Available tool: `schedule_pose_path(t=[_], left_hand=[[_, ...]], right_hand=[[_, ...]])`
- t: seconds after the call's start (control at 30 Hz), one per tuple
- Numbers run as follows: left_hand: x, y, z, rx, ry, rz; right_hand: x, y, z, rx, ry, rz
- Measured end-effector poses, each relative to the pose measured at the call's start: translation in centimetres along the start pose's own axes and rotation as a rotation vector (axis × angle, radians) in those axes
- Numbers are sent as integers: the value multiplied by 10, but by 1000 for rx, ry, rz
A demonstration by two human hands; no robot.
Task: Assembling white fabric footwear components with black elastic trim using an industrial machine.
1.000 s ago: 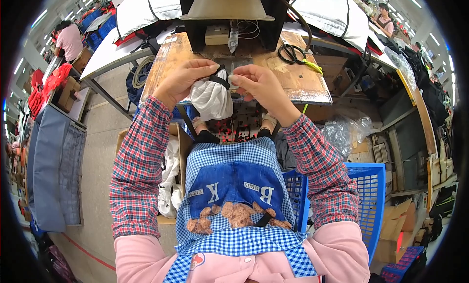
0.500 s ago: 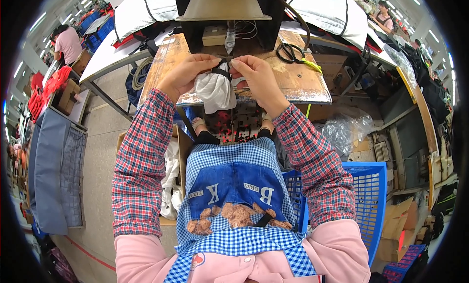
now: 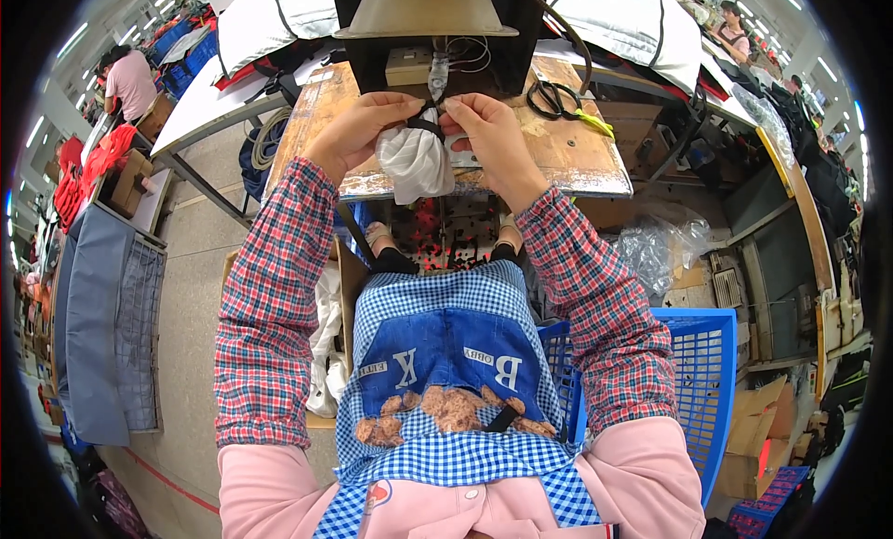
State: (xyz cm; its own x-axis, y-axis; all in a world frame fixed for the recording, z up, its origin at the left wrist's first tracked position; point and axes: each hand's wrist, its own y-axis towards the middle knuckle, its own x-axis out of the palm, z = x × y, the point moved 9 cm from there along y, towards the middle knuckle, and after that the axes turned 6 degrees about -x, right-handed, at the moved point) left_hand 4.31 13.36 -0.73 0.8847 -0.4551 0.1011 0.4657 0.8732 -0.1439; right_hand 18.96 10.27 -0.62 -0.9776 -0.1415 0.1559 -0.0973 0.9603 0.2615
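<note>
A bunched white cloth (image 3: 416,167) hangs between my hands at the front of the wooden worktop, with a black band (image 3: 427,127) around its upper part. My left hand (image 3: 366,130) pinches at the top of the band from the left, thumb and index finger closed. From the right, my right hand (image 3: 495,141) pinches at the same spot, its other fingers curled beside the cloth. The two sets of fingertips almost meet just below a clear-wrapped rod (image 3: 438,72) of the machine. Exactly what each fingertip grips is small and partly hidden.
A black machine housing with a beige cone-shaped cover (image 3: 426,11) stands over the wooden worktop (image 3: 312,120). Black-handled scissors (image 3: 551,100) lie right of my hands. A blue plastic basket (image 3: 702,353) and a cardboard box with white cloth (image 3: 326,353) flank my lap. Co-workers appear farther off.
The white cloth has turned and shifted slightly right, showing more of the black band. Both hands stay pinched near the band, with fingertips a little closer together.
</note>
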Motion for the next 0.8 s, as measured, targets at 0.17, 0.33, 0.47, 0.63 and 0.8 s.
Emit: schedule_pose_path(t=[0.17,0.33,0.47,0.63,0.8], left_hand=[[-3,-1,-1,-2,-14,32],[-15,-21,0,3,-35,107],[-15,-63,4,0,-114,56],[62,-102,-14,19,-25,-86],[82,-141,-21,122,431,-32]], right_hand=[[-3,4,-5,-120,26,0],[-9,-1,17,24,-151,-50],[30,-74,37,433,-249,-779],[30,-111,2,289,63,-414],[-21,-160,-11,106,-294,-419]])
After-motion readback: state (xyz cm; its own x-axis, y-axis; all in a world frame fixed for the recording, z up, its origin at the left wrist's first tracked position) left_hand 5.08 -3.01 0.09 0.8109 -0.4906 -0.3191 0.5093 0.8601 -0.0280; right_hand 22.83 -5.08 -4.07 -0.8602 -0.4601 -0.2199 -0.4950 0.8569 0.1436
